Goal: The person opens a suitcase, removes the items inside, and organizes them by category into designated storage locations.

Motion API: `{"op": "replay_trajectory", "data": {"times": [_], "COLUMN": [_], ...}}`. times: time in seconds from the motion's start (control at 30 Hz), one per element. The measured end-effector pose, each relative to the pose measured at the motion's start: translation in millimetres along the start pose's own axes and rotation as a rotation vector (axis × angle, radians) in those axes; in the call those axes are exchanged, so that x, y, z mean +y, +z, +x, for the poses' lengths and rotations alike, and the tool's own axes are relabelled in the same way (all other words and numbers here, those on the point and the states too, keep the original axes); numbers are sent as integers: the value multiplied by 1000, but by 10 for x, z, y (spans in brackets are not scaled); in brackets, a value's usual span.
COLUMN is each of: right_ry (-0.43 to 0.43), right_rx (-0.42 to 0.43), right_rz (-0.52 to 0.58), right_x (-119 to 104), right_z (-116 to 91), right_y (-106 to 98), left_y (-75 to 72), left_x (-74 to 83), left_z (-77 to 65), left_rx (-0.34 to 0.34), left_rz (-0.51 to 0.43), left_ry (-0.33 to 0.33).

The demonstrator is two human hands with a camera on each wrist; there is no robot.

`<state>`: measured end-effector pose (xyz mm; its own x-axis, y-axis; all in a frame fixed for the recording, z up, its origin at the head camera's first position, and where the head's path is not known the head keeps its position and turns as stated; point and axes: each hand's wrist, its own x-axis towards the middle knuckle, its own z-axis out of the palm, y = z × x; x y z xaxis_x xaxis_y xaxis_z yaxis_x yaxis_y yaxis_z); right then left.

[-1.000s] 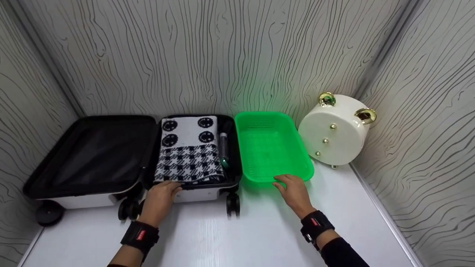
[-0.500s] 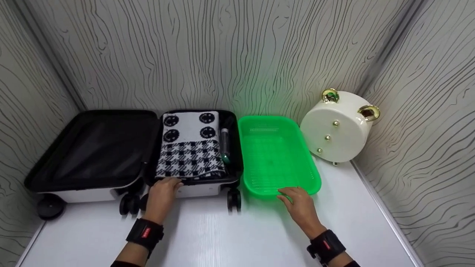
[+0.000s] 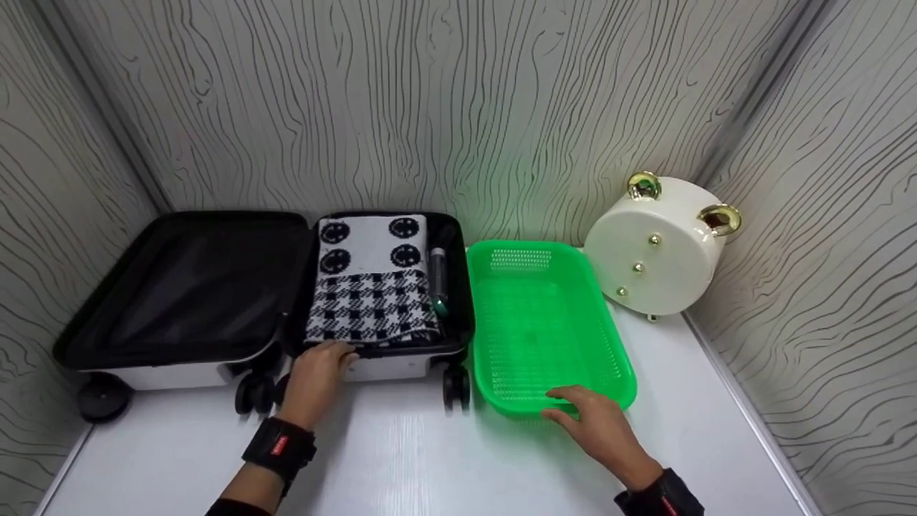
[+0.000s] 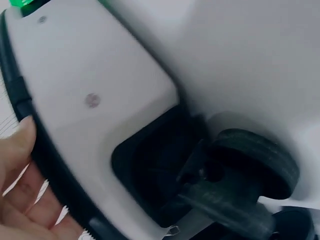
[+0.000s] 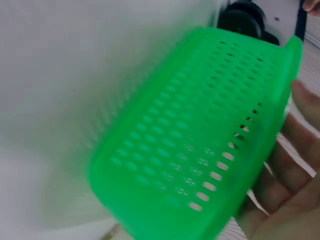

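Observation:
My left hand (image 3: 319,380) pinches the front rim of an open suitcase (image 3: 390,367), thumb outside and fingers over the edge. In that half lie a folded black-and-white knit cloth (image 3: 372,304) with smiley faces and houndstooth, and a slim clear container with a green end (image 3: 438,283). My right hand (image 3: 598,430) holds the near rim of a green plastic basket (image 3: 480,344), fingers hooked inside and thumb in front. The right wrist view shows the basket's perforated end (image 5: 170,125) close up, thumb tip at the rim.
The suitcase's other half (image 3: 193,287), lined in black, lies open at the left. Black wheels (image 3: 455,387) stick out in front. A white round drum-like object (image 3: 652,258) with gold rings and studs leans in the right corner. Wood-patterned walls (image 3: 444,107) enclose the white surface.
The green basket has slid toward me and slightly right, with my right hand at its near rim. My left hand stays on the suitcase rim; the view has shifted a little.

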<state>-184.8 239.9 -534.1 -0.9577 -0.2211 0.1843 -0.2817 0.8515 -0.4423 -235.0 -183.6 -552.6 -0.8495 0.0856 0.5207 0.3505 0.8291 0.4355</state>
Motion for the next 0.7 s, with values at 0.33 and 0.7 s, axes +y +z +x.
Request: {"op": "replay_trajectory", "data": {"times": [0.33,0.7], "right_ry": [-66,127], "right_rx": [22,-237], "right_rz": [292,840], "right_x": [-329,-825], "right_z": [657,1582], "right_y": [-179,53], "left_y": [-330,-395], "left_x": [-70,-257], "left_z": [459,903], "left_rx": [-120,-376], "left_rz": [-100,-328], "left_ry": [-215,-530]}}
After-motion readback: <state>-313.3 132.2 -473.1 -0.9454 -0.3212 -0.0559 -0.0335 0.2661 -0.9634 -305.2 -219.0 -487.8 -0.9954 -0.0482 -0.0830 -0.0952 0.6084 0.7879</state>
